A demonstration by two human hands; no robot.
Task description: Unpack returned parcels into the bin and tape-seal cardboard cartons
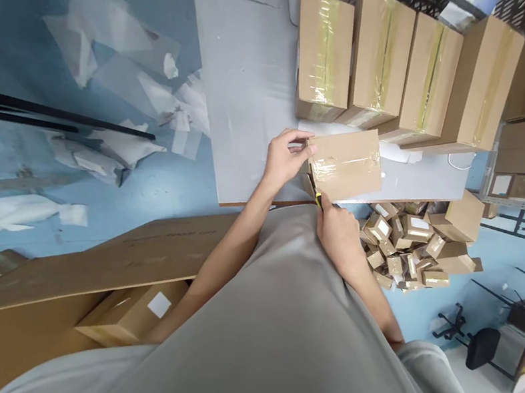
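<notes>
A brown cardboard box (pixel 349 168) with clear tape on it lies near the front edge of the grey table (pixel 246 85). My left hand (pixel 287 157) grips its left end, thumb on the top face and fingers at the far corner. In my right hand (pixel 340 234) is a yellow-and-black utility knife (pixel 318 198), its front end at the box's near left corner, where a flap stands slightly apart. Whether the blade touches the cardboard I cannot make out.
Several taped cartons (pixel 381 55) stand in a row along the table's back. A heap of small boxes (pixel 401 241) is at right, below the table. A large open carton (pixel 131 248) stands at left beside me. White sheets (pixel 130 85) litter the blue floor.
</notes>
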